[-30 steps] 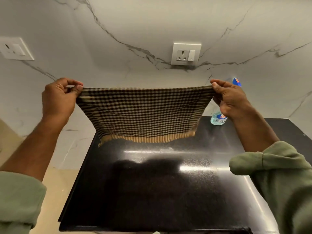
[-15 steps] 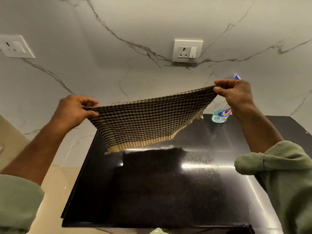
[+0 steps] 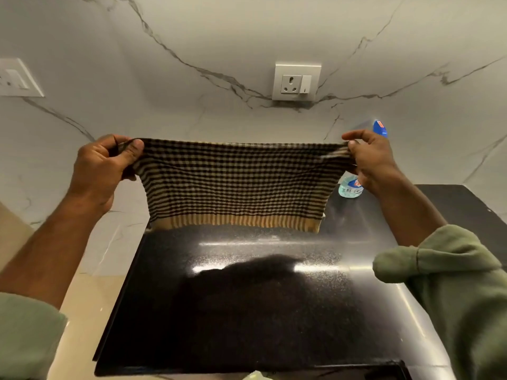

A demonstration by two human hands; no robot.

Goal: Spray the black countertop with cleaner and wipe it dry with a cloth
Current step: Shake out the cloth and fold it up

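The scene is dimly and warmly lit, apparently from overhead. Bright streaks of glare lie across the glossy black countertop (image 3: 247,311), broken by a broad dark reflection or shadow at its middle; which it is cannot be told. The marble wall (image 3: 219,37) reads evenly grey with soft falloff toward the corners. Wide-angle distortion bows the wall and stretches the sleeves (image 3: 452,283) at the lower edges. The spray bottle (image 3: 349,187) is slightly blurred, and the overall detail looks soft and compressed.
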